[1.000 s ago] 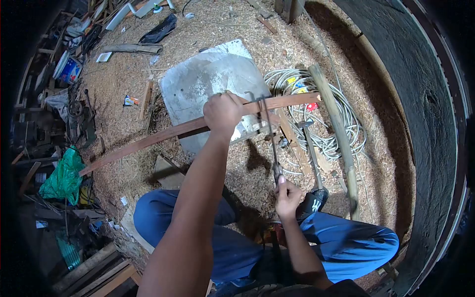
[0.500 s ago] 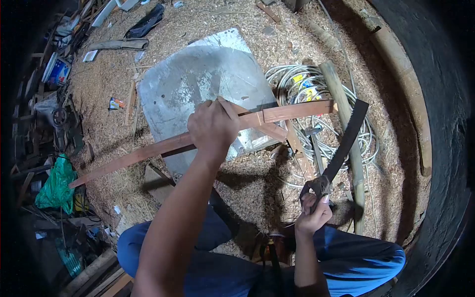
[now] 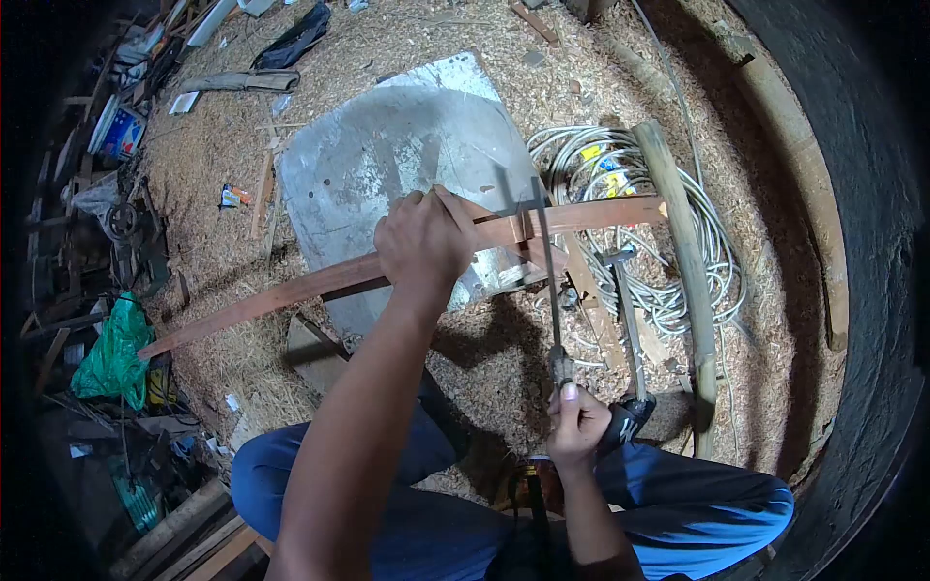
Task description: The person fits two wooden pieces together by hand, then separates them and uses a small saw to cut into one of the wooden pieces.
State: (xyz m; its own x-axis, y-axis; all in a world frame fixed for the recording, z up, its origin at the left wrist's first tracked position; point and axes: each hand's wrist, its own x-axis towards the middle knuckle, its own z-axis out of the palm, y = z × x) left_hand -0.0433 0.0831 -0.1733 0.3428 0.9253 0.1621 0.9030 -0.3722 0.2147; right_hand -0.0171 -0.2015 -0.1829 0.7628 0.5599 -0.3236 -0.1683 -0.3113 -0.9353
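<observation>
My left hand (image 3: 423,240) is closed around a long reddish wooden strip (image 3: 310,284), which lies slanted across a worn metal sheet (image 3: 397,126). A shorter wood piece (image 3: 531,254) pokes out from under the strip. In my right hand (image 3: 578,426) is a handsaw (image 3: 549,271), gripped by its handle. Its blade appears almost edge-on and crosses the strip to the right of my left hand, close to a cut line in the wood.
On the shavings-covered ground to the right are a coil of cable (image 3: 697,242), a round wooden pole (image 3: 678,223) and a hammer (image 3: 628,320). A green plastic bag (image 3: 114,353) and scrap lie at left. A dark curved wall (image 3: 872,290) bounds the right side.
My right hand has swung the saw leftward, from beside the strip's right end to across the strip, turning the blade edge-on. My left hand keeps its grip on the strip.
</observation>
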